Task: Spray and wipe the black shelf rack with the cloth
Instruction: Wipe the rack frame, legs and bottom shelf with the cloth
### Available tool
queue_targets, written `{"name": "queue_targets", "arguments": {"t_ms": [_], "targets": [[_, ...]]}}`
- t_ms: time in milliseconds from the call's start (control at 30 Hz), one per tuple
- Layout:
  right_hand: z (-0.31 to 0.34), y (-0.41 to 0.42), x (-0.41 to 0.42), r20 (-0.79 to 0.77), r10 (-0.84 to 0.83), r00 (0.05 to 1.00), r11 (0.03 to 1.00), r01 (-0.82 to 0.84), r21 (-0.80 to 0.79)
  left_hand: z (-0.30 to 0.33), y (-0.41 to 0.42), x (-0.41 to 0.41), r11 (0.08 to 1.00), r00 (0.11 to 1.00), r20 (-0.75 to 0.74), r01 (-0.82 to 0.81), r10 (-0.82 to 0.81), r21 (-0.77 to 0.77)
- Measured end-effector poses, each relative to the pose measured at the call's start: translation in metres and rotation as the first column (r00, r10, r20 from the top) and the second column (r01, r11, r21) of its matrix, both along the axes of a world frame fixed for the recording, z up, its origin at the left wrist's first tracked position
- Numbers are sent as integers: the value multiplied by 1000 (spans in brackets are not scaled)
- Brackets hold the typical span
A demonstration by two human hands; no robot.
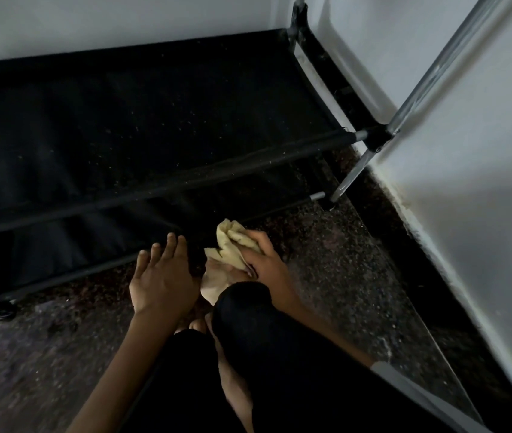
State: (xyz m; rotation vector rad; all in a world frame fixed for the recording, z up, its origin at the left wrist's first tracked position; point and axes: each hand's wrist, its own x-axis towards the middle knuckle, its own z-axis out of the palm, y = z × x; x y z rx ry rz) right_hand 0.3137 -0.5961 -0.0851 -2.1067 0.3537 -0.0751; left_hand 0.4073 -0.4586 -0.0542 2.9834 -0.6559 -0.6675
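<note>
Two hands in view, low in front of the rack (142, 126). Right hand (264, 260) grips the cloth (233, 245): fingers curled round the bunched yellow fabric, thumb side hidden behind the knee (242, 304). Cloth sits just above the floor (342, 260), near the front edge of the lower shelf (92, 245), not touching it as far as can be told. Part of the cloth hangs down behind the knee.

Left hand (161, 273) empty, palm down, fingers (172, 242) straight and slightly spread, tips over the lower shelf's front rail. Contact with the rail: cannot tell.

Rack: black fabric shelves on metal tubes, upper shelf (155, 114) speckled with pale dust or droplets. Right front post (435, 73) runs up beside the white wall (467, 182). Rack stands in the corner, back against the wall.

Floor dark, speckled stone. Person crouches, dark trousers, bare foot (233, 385) on the floor below the knee.
</note>
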Motion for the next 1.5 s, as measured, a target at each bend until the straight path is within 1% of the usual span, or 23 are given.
{"name": "queue_targets", "arguments": {"t_ms": [67, 133, 233, 267, 300, 333, 367, 433, 467, 500, 533, 600, 667, 800, 900, 967, 1067, 1133, 1200, 1267, 1367, 1433, 1500], "targets": [[4, 2, -4, 47, -19, 999, 1000, 18, 11, 3, 5, 0, 999, 1000, -12, -16, 15, -27], [8, 2, -7, 76, -24, 997, 999, 21, 35, 13, 14, -2, 998, 997, -56, -48, 46, -41], [21, -3, -9, 163, 19, 986, 998, -29, 62, 41, 36, -7, 992, 993, -74, -99, 94, -78], [25, -5, -8, 167, 34, 985, 993, -51, 103, 51, 46, -10, 985, 989, -66, -140, 134, -104], [32, -5, -6, 147, 51, 988, 979, -79, 189, 63, 56, -14, 974, 981, -61, -191, 185, -122], [40, -4, -5, 137, 102, 985, 971, -129, 203, 74, 66, -19, 961, 972, -41, -236, 233, -143], [49, -3, -3, 154, 154, 976, 966, -181, 185, 82, 79, -24, 957, 968, -22, -252, 252, -141], [78, 3, -4, 220, 221, 950, 971, -234, 37, 103, 102, -33, 944, 951, -1, -305, 308, -125], [94, 6, -6, 265, 256, 930, 967, -245, -73, 116, 113, -37, 934, 940, 15, -336, 341, -124], [107, 9, -6, 299, 298, 906, 952, -257, -168, 130, 125, -40, 924, 930, 24, -361, 366, -126], [119, 12, -5, 316, 332, 889, 936, -270, -224, 145, 136, -43, 918, 924, 43, -372, 381, -136], [145, 14, -1, 350, 331, 876, 935, -255, -246, 175, 157, -48, 907, 905, 123, -388, 408, -163], [178, 19, 2, 404, 364, 839, 922, -263, -285, 209, 175, -54, 895, 876, 208, -395, 435, -206], [253, 37, 3, 515, 427, 743, 902, -313, -296, 282, 203, -74, 837, 775, 341, -421, 532, -350], [314, 64, 2, 593, 446, 670, 895, -333, -297, 335, 218, -90, 792, 712, 394, -385, 582, -475], [354, 84, 1, 615, 479, 626, 877, -331, -347, 369, 226, -99, 753, 675, 404, -358, 617, -552], [407, 116, -1, 640, 499, 584, 864, -281, -418, 409, 237, -105, 708, 638, 415, -306, 649, -636], [434, 135, 3, 647, 492, 583, 866, -256, -429, 430, 245, -98, 684, 642, 410, -253, 648, -685], [454, 152, 11, 632, 497, 595, 861, -249, -444, 446, 252, -85, 656, 675, 391, -184, 626, -732], [467, 167, 24, 585, 513, 628, 845, -253, -470, 458, 259, -68, 636, 708, 383, -120, 593, -762], [474, 192, 48, 519, 507, 688, 828, -220, -516, 469, 265, -37, 625, 752, 364, -80, 549, -776], [473, 211, 62, 544, 459, 702, 841, -146, -521, 474, 268, -16, 599, 803, 305, -80, 512, -797], [470, 231, 74, 619, 395, 679, 841, 3, -541, 478, 270, 5, 586, 843, 252, -90, 476, -805]]}}
